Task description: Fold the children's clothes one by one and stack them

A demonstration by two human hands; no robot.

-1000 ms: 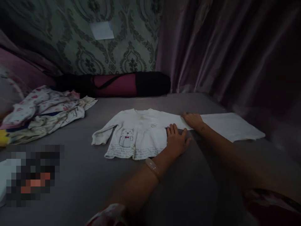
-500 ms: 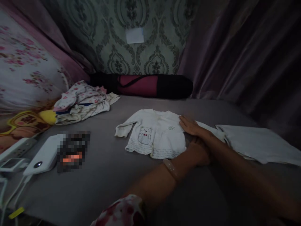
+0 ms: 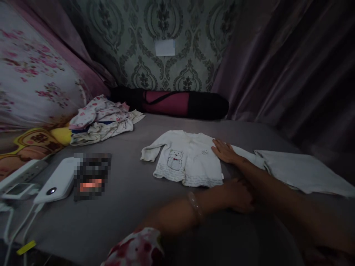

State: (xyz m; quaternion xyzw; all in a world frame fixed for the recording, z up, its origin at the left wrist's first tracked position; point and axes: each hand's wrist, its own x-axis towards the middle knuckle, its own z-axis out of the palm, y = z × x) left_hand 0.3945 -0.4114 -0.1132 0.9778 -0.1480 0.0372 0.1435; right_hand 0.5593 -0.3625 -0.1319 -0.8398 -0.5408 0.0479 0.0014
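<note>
A small white long-sleeved shirt (image 3: 194, 159) with a bear drawing lies spread out flat, its lettered hem toward me. My right hand (image 3: 224, 150) rests on the shirt's right side, where the sleeve joins, fingers stretched out and spread. Below that hem corner is my left hand (image 3: 240, 194), with a bangle on its wrist. It is blurred, and its fingers are partly hidden by my right forearm, so I cannot tell whether they hold anything. The right sleeve runs out past my right hand toward a flat, folded white cloth (image 3: 302, 170).
A heap of printed clothes (image 3: 102, 120) lies at the back left, near a yellow plush item (image 3: 36, 140). A white power bank (image 3: 58, 181), a power strip (image 3: 22, 173) and cables are at the left. A long black and pink bag (image 3: 169, 103) lies along the wall.
My left hand has moved down and slightly right, away from the shirt's hem corner. My right hand stays on the shirt. The view has shifted slightly.
</note>
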